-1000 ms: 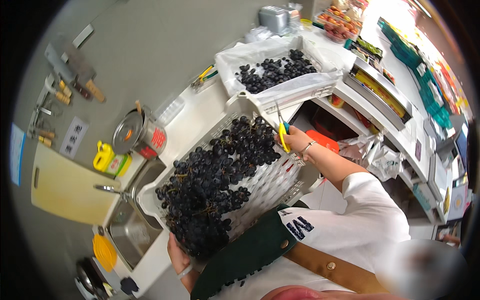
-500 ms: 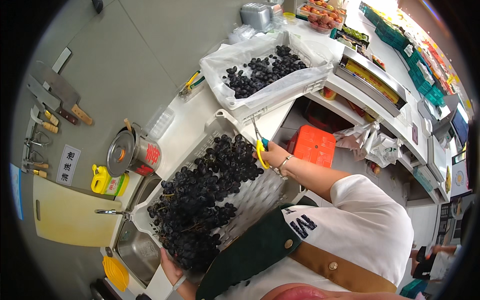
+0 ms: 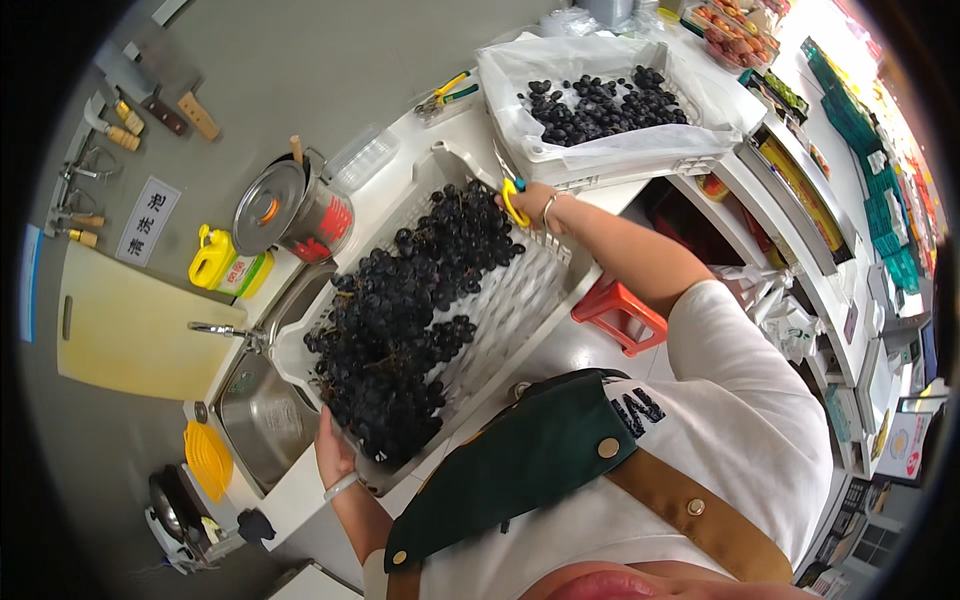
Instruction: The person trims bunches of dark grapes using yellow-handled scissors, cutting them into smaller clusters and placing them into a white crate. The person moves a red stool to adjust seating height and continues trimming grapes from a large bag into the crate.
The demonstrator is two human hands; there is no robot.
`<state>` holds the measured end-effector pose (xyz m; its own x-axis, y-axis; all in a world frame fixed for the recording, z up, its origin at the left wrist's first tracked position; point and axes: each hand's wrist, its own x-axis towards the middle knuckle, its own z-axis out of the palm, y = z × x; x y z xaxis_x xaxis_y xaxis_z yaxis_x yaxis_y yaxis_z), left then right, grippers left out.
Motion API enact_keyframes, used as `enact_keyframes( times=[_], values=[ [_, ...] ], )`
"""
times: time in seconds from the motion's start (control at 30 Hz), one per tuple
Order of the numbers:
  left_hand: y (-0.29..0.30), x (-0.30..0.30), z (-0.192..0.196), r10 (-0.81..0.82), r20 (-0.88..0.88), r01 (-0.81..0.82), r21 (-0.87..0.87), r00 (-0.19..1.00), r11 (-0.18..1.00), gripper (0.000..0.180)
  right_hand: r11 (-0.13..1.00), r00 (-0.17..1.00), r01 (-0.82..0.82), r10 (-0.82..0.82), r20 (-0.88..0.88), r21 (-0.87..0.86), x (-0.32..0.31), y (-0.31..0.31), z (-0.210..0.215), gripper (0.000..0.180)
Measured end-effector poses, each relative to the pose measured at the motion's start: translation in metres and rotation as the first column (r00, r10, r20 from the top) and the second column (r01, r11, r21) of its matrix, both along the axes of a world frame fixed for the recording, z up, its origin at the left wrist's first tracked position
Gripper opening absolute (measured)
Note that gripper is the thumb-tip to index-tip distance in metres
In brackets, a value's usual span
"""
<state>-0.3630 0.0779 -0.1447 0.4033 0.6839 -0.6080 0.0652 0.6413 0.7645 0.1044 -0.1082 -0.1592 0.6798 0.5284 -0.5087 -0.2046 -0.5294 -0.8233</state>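
Note:
A white plastic crate [image 3: 520, 300] full of dark grape bunches [image 3: 400, 330] rests tilted on the counter edge over a sink. My left hand [image 3: 332, 455] grips the crate's near corner. My right hand [image 3: 530, 205] holds yellow-handled scissors [image 3: 512, 195] and rests on the crate's far rim. Beyond it stands a second white crate [image 3: 610, 150], lined with clear plastic, holding loose dark grapes [image 3: 600, 100].
A steel sink [image 3: 262, 415] with a tap lies under the crate's left end. A pot with a lid [image 3: 285, 205], a yellow bottle [image 3: 215, 262], a cutting board [image 3: 125, 330] and hanging knives [image 3: 150, 85] line the wall. A red stool [image 3: 620, 310] stands below the counter. Shelves of goods run along the right.
The view has turned, so the crates sit higher and further right in the picture. My right hand with the scissors stays at the crate's far rim; my left hand keeps its hold on the near corner.

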Motion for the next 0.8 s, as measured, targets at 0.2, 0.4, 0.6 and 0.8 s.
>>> enact_keyframes(
  times=[0.2, 0.4, 0.6, 0.8],
  values=[
    [0.01, 0.016, -0.003, -0.105, 0.103, 0.099, 0.056, 0.989, 0.993, 0.038, 0.978, 0.985, 0.015, 0.022, 0.173, -0.21, 0.039, 0.026, 0.007, 0.053],
    [0.046, 0.025, -0.005, -0.036, 0.034, 0.034, 0.068, 0.999, 0.997, 0.031, 0.952, 0.925, -0.017, 0.132, 0.357, -0.306, 0.032, 0.028, 0.008, 0.07],
    [0.068, 0.036, -0.008, -0.037, -0.045, 0.043, 0.131, 0.998, 0.99, 0.029, 0.913, 0.805, -0.097, 0.306, 0.507, -0.397, 0.049, 0.014, -0.007, 0.075],
    [0.049, 0.048, 0.015, -0.089, -0.349, 0.187, 0.258, 0.933, 0.948, 0.036, 0.865, 0.655, -0.17, 0.457, 0.601, -0.472, 0.039, -0.014, 0.02, 0.067]
  ],
)
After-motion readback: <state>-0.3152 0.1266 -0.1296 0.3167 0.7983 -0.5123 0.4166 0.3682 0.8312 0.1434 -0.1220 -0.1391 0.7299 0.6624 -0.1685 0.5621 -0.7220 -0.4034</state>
